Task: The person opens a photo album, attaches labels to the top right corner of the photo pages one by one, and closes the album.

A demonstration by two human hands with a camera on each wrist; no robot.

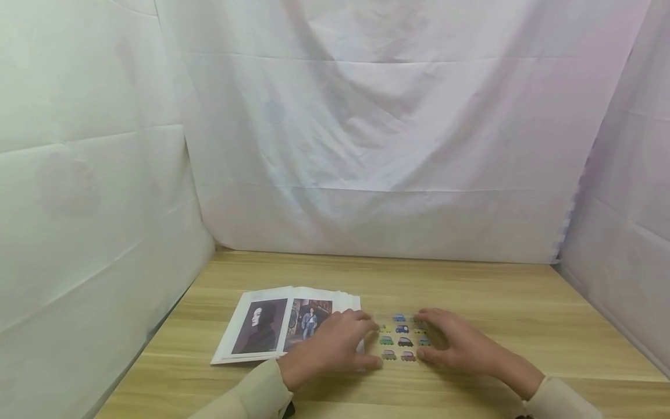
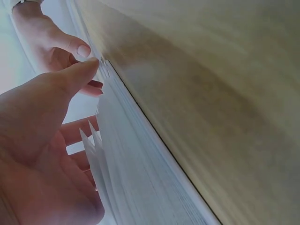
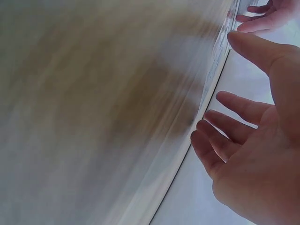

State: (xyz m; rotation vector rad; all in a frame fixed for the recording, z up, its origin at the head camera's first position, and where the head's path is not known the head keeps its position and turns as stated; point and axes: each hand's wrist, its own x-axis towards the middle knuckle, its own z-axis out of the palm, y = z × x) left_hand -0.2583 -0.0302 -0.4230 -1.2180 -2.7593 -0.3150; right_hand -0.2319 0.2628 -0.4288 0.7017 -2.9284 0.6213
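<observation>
On the wooden table lies a clear sticker sheet [image 1: 396, 342] printed with rows of small colourful cars. At its left edge are the fingertips and thumb of my left hand [image 1: 340, 343], which reaches across the right part of an open photo book [image 1: 238, 343]. The left wrist view shows the book's white page edges [image 2: 140, 154] just beyond my palm, a few leaves standing loose. My right hand [image 1: 460, 343] touches the sheet's right side, thumb near the lower corner and fingers near the upper one. Its fingers [image 3: 225, 126] are spread and gently bent in the right wrist view.
White cloth [image 1: 366, 145] hangs behind the table, with more white cloth [image 1: 78, 203] along the left side and the right side. The wooden tabletop [image 1: 523, 314] extends behind the sheet and to its right.
</observation>
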